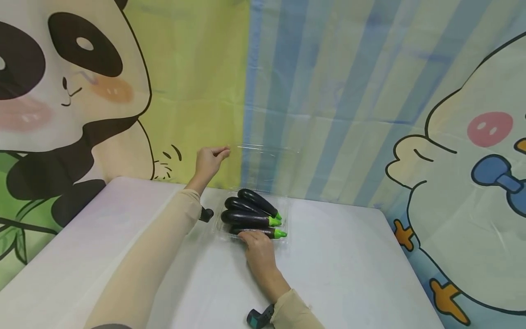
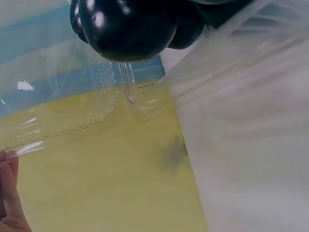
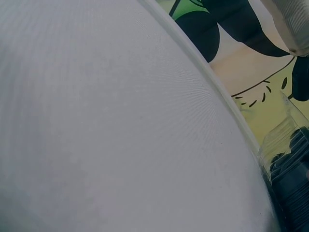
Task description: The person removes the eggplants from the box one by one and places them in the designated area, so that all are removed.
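Note:
Several glossy, dark purple eggplants [image 1: 246, 218] with bright green stems lie side by side in a clear plastic clamshell container [image 1: 286, 211]. Its transparent lid [image 1: 269, 147] stands raised at the back. My left hand [image 1: 209, 162] pinches the lid's upper left edge between thumb and fingers; the left wrist view shows the fingertips [image 2: 10, 157] on the lid's rim. At the near side of the container, my right hand [image 1: 260, 256] grips the front wall, its fingers beside the nearest eggplant. The right wrist view catches only part of the container and dark eggplants [image 3: 292, 179] at its right edge.
The container stands near the far edge of a white-covered table [image 1: 337, 265]. Behind hangs a curtain [image 1: 316, 100] printed with a panda, stripes and a white cartoon bird. Both wrists wear black cameras, one [image 1: 260, 317] by the right sleeve.

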Available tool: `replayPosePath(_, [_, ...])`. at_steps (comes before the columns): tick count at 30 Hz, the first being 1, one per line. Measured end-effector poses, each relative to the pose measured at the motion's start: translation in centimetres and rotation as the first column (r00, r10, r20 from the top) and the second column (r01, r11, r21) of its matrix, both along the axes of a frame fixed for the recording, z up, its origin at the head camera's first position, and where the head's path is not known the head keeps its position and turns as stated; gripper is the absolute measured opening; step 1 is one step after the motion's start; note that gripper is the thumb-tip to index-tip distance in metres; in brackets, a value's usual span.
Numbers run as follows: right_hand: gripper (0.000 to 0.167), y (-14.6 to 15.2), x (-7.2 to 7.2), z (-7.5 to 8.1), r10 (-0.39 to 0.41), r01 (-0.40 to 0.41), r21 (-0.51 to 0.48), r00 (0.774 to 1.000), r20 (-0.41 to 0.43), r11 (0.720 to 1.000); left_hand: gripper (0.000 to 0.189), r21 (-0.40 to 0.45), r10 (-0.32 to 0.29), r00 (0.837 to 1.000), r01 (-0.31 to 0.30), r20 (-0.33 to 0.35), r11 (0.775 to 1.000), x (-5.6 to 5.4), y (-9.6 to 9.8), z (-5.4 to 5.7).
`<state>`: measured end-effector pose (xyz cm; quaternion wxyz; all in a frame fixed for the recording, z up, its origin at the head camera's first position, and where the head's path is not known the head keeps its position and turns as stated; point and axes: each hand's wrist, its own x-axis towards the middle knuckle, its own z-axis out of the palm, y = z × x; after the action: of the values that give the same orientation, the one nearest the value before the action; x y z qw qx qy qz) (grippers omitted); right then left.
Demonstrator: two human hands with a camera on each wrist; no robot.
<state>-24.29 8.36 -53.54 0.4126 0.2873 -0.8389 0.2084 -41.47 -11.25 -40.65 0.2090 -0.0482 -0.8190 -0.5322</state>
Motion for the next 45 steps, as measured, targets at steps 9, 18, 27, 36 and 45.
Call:
replayPosePath(9, [0.014,0.1,0.0,-0.1,-0.013,0.013,0.015,1.000,0.000,1.000,0.033,0.007,0.010,1.000,-0.010,-0.008,1.000,0.1,-0.1,0.0])
replayPosePath(18, [0.013,-0.1,0.3,0.1,-0.011,0.010,0.012,0.999,0.044,1.000,0.036,-0.019,-0.007,0.999,0.006,-0.053,1.000,0.9,-1.5,-0.7])
replayPosePath(27, [0.015,0.0,0.2,-0.2,0.015,-0.015,-0.002,1.000,-0.007,1.000,0.055,-0.058,-0.056,0.998,0.054,-0.035,0.997,3.9,-3.3,-2.1])
replayPosePath(36, [0.016,0.4,-0.1,-0.2,0.009,-0.009,0.002,1.000,-0.006,1.000,0.063,-0.175,-0.128,0.992,0.125,-0.002,0.976,9.2,-4.0,-3.6])
replayPosePath(45, [0.016,0.5,0.0,-0.2,0.021,-0.021,-0.026,1.000,0.008,0.999,0.081,-0.334,-0.152,0.988,0.150,0.021,0.930,12.8,-3.9,-4.9])
